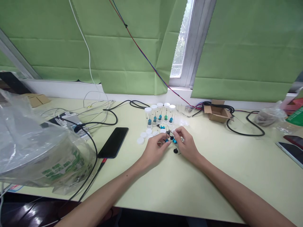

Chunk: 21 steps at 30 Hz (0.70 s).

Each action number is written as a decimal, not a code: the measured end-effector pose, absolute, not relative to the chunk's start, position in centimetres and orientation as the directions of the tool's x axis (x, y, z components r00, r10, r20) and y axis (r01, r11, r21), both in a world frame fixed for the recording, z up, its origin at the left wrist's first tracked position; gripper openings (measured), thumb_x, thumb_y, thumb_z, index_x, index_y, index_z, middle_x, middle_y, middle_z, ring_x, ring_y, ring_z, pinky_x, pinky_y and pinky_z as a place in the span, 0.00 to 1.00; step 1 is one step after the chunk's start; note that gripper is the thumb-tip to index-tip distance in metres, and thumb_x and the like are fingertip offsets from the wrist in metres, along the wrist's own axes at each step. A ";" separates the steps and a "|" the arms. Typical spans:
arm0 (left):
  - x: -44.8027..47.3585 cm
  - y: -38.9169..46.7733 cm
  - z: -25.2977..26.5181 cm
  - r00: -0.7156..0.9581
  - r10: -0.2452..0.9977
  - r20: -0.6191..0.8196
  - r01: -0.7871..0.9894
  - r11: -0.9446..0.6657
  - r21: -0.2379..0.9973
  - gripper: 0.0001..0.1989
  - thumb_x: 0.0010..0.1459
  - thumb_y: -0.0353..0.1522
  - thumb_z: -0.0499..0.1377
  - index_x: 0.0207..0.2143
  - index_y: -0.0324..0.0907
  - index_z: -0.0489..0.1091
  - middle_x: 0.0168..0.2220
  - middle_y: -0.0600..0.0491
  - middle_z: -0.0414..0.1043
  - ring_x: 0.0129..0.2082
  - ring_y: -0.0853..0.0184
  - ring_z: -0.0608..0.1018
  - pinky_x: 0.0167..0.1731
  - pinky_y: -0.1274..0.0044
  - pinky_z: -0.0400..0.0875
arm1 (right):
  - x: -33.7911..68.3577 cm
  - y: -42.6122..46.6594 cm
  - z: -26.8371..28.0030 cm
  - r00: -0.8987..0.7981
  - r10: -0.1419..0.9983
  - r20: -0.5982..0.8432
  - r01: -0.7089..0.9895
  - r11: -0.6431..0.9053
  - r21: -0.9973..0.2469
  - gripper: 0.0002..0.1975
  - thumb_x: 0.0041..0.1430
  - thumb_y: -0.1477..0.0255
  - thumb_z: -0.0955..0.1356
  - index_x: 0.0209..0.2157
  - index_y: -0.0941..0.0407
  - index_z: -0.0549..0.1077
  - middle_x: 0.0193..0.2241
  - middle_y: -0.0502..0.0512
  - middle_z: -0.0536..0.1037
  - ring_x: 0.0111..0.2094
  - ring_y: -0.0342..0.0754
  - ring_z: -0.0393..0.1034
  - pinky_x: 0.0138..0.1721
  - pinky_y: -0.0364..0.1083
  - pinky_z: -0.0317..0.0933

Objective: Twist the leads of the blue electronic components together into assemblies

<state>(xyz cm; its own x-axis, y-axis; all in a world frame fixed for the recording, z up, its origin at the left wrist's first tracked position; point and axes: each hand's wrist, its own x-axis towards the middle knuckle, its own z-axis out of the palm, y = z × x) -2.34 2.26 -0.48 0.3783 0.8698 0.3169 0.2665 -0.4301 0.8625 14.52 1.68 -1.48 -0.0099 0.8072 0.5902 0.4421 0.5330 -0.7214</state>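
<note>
My left hand (pixel 156 146) is closed, thumb and fingers curled together beside a small blue metallic part; what it grips is too small to make out. Facing it, my right hand (pixel 187 143) is closed too, its fingertips bent over another small blue part (pixel 174 141) and a bit of clear plastic. Between the hands lie small dark pieces, and a black round piece (pixel 175 151) rests just below them. Behind stand several clear tubes (pixel 160 113) with white caps, each holding a blue or green part with a thin stem. Loose white caps (pixel 140 140) lie left of my left hand.
A black phone (pixel 113 142) with a red-tipped cable lies left. A large plastic bag (pixel 44 154) fills the left side. Black cables and a small cardboard box (pixel 219 113) sit at the back right. Another phone (pixel 290 153) lies at the right edge.
</note>
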 end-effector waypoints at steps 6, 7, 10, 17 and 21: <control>-2.3 2.4 -0.4 0.378 0.893 0.242 0.216 -0.340 0.915 0.12 0.59 0.40 0.58 0.40 0.42 0.73 0.32 0.53 0.73 0.25 0.70 0.71 0.25 0.78 0.66 | 14.6 1.8 -1.7 -0.027 0.797 0.603 0.479 0.540 -0.692 0.08 0.68 0.67 0.60 0.34 0.54 0.65 0.30 0.52 0.69 0.32 0.47 0.66 0.37 0.48 0.62; -2.3 2.4 -0.4 0.378 0.896 0.233 0.210 -0.328 0.921 0.12 0.59 0.40 0.58 0.40 0.42 0.73 0.31 0.54 0.72 0.24 0.71 0.70 0.24 0.79 0.65 | 14.7 1.8 -1.8 -0.030 0.795 0.606 0.483 0.543 -0.687 0.08 0.68 0.67 0.61 0.35 0.54 0.65 0.30 0.52 0.69 0.32 0.47 0.66 0.37 0.48 0.62; -2.2 2.3 -0.2 0.385 0.903 0.191 0.174 -0.274 0.946 0.12 0.58 0.40 0.59 0.39 0.42 0.72 0.30 0.55 0.70 0.21 0.73 0.68 0.21 0.79 0.63 | 14.7 1.9 -1.9 -0.038 0.787 0.616 0.493 0.551 -0.673 0.07 0.68 0.68 0.61 0.36 0.54 0.66 0.32 0.53 0.71 0.33 0.48 0.67 0.38 0.48 0.63; -2.0 2.0 -0.1 0.381 0.918 0.109 0.078 -0.149 0.986 0.12 0.58 0.41 0.60 0.38 0.43 0.69 0.27 0.56 0.67 0.20 0.72 0.70 0.19 0.79 0.66 | 14.9 1.9 -1.6 -0.067 0.770 0.635 0.518 0.571 -0.637 0.08 0.69 0.67 0.60 0.38 0.53 0.69 0.33 0.54 0.73 0.34 0.49 0.68 0.38 0.49 0.63; -2.1 2.1 0.1 0.372 0.920 0.125 0.065 -0.161 0.985 0.12 0.58 0.41 0.60 0.37 0.42 0.68 0.25 0.58 0.65 0.19 0.72 0.70 0.20 0.79 0.67 | 15.0 1.9 -1.7 -0.068 0.767 0.638 0.533 0.568 -0.627 0.09 0.69 0.67 0.60 0.42 0.53 0.70 0.36 0.56 0.74 0.36 0.50 0.69 0.39 0.49 0.63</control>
<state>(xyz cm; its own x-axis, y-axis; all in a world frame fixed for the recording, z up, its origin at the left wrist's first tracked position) -2.06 2.10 0.05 0.3722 0.9197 0.1252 0.0652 -0.1605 0.9849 15.00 1.92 -1.69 -0.0683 0.7674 0.6375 0.5331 0.5683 -0.6268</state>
